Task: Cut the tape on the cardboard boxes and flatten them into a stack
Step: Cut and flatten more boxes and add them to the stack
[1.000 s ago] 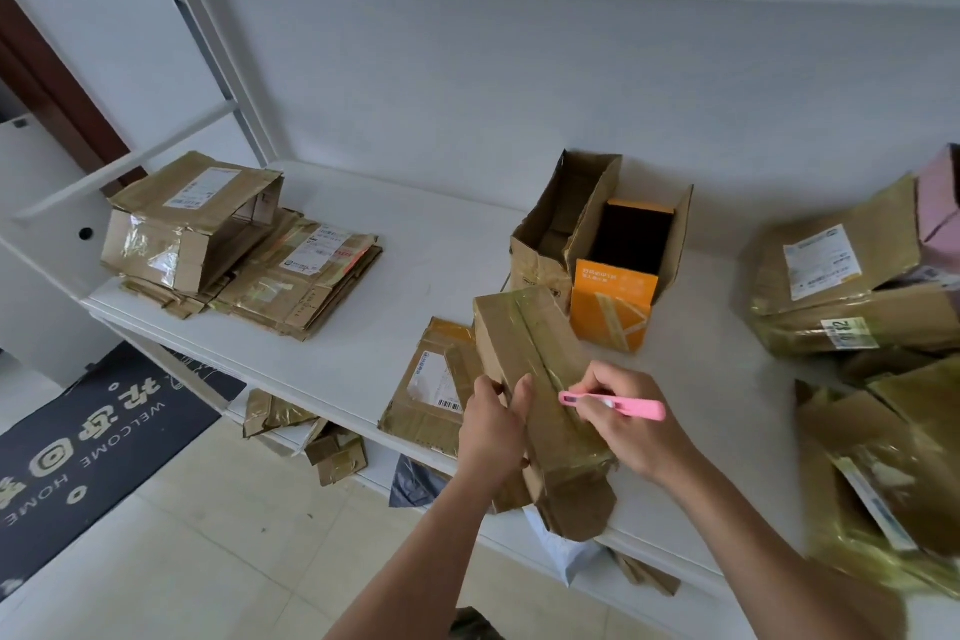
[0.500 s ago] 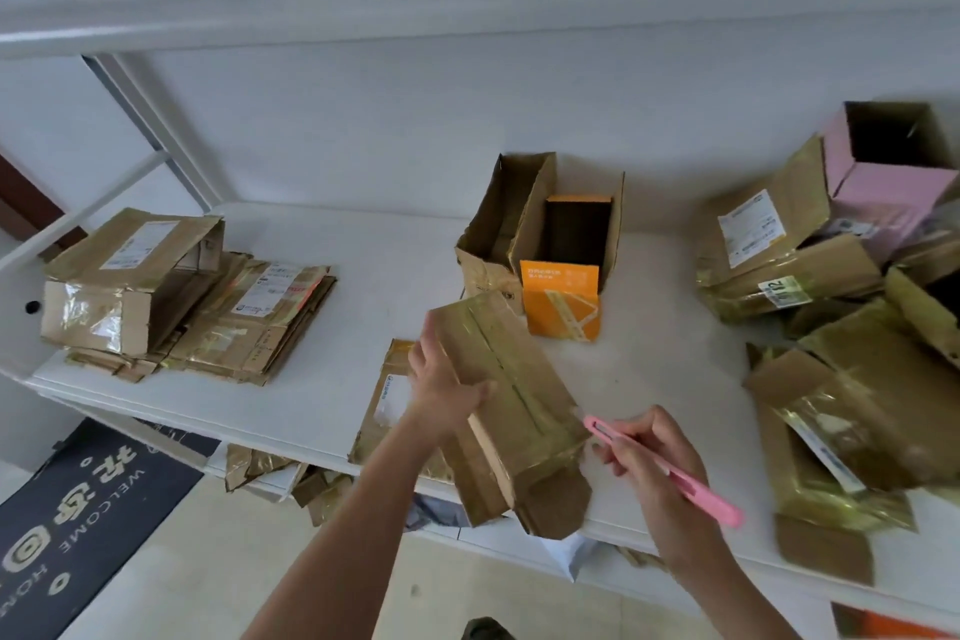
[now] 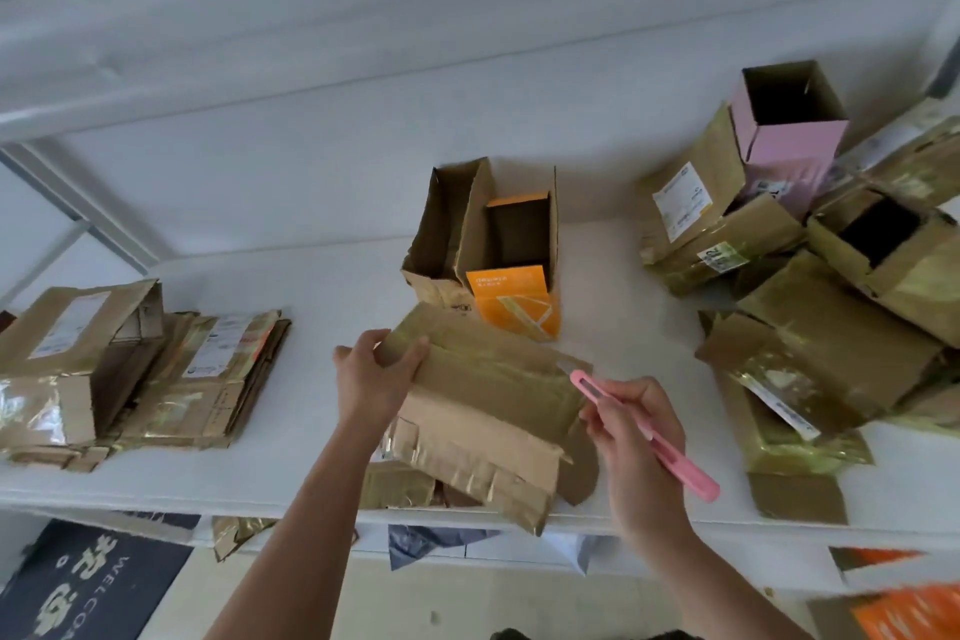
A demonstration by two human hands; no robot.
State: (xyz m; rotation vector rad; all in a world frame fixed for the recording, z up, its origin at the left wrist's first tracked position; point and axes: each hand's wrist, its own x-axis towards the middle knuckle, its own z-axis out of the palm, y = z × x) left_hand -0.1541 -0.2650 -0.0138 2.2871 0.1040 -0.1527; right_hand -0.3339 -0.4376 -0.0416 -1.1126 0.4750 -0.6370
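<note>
A taped brown cardboard box (image 3: 483, 395) lies tilted at the front of the white table (image 3: 322, 276). My left hand (image 3: 376, 379) grips its far left end, fingers curled over the edge. My right hand (image 3: 636, 437) holds a pink utility knife (image 3: 644, 431), whose blade tip touches the box's right end. A stack of flattened boxes (image 3: 208, 379) lies at the left, with one unflattened box (image 3: 78, 359) on its left part.
An open brown box (image 3: 452, 229) with an orange carton (image 3: 511, 299) in it stands behind. A pile of taped boxes (image 3: 826, 327) and a pink open box (image 3: 789, 135) fill the right. Cardboard scraps lie on a lower shelf; a dark doormat (image 3: 93, 587) is on the floor.
The box has been turned and laid flatter, its long side now across my view. My left hand shifted to its far left end. The knife swung round so its blade meets the right end.
</note>
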